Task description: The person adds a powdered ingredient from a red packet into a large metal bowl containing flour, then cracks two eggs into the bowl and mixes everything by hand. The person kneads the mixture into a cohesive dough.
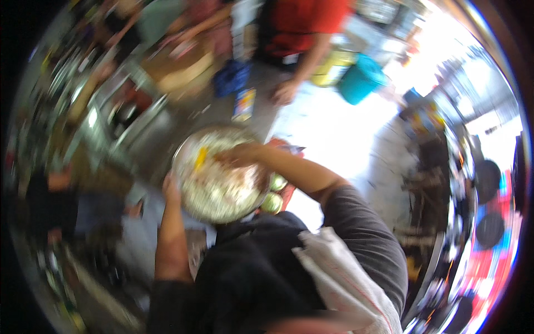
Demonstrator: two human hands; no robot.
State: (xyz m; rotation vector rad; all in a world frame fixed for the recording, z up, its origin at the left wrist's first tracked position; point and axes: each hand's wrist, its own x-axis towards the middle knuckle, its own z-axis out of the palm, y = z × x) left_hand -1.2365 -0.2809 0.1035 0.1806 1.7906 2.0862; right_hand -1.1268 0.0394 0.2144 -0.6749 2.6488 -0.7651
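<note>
A large round metal bowl (pixel 179 154) sits in front of me, filled with a pale, shredded-looking food (pixel 212 192); blur hides its exact kind. On the outer left rim lies my left hand (pixel 170 188), gripping the bowl's edge. My right hand (pixel 238 155) reaches over the bowl to the food in its upper part, fingers downward and blurred, so whether it grasps anything is unclear. A yellow piece (pixel 200 158), perhaps a utensil handle or food, shows left of those fingers. Beside the bowl's right side are round pale-green vegetables (pixel 272 203), in or on something red.
Across from me, a person in red (pixel 308 21) rests a hand near a yellow-and-blue packet (pixel 244 104) and a blue cloth or bag (pixel 232 78). A metal sink or tray (pixel 142 121) stands left. Beyond are a teal bucket (pixel 361 79), a yellow bucket (pixel 332 67) and several people.
</note>
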